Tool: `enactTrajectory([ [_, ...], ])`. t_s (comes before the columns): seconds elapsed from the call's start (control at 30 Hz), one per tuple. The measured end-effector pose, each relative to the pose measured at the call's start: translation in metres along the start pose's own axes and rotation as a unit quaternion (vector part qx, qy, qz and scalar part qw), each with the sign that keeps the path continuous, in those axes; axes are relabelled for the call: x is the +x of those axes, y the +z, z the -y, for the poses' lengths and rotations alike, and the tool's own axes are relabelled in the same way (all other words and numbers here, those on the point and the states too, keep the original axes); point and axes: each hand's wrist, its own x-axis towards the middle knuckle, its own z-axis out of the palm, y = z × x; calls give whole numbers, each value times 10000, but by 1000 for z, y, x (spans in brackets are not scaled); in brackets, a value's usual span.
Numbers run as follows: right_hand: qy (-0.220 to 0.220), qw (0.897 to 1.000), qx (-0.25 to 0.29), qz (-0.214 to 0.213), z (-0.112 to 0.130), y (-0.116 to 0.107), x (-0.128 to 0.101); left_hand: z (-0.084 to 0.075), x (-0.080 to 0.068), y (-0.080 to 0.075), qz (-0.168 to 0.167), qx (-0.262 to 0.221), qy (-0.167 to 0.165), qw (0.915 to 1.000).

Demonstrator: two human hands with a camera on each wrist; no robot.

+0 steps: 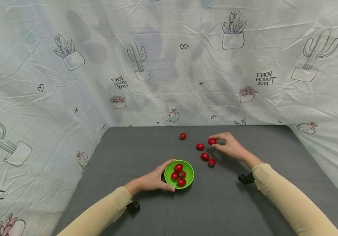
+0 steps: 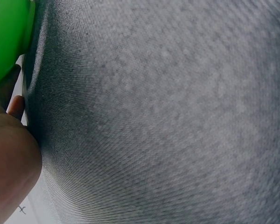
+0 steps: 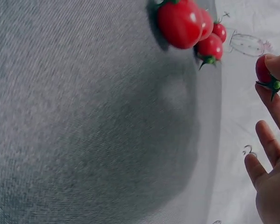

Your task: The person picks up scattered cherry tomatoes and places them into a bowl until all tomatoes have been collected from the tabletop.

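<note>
**Tomato pinched at far side of worktop**

The right hand [image 1: 231,146] pinched a tomato [image 1: 211,141] between thumb and fingertips at the far side of the grey worktop [image 1: 245,209], four others loose nearby. The left hand [image 1: 154,178] curled round the rim of the green bowl [image 1: 189,170] (four tomatoes inside). The fruit looked light, smooth and easily bruised, best held gently round its middle.

Green bowl [image 2: 7,37] cut off, left wrist view.
</note>
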Motion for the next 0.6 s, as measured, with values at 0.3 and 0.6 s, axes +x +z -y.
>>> enactTrajectory([
  [0.3, -44, 10000, 24, 27, 16, 0, -3, 0, -1, 0, 26, -23, 39, 10000],
  [0.6, -140, 9994, 296, 126, 35, -1, -7, -1, -1, 0, 21, 9, 53, 10000],
])
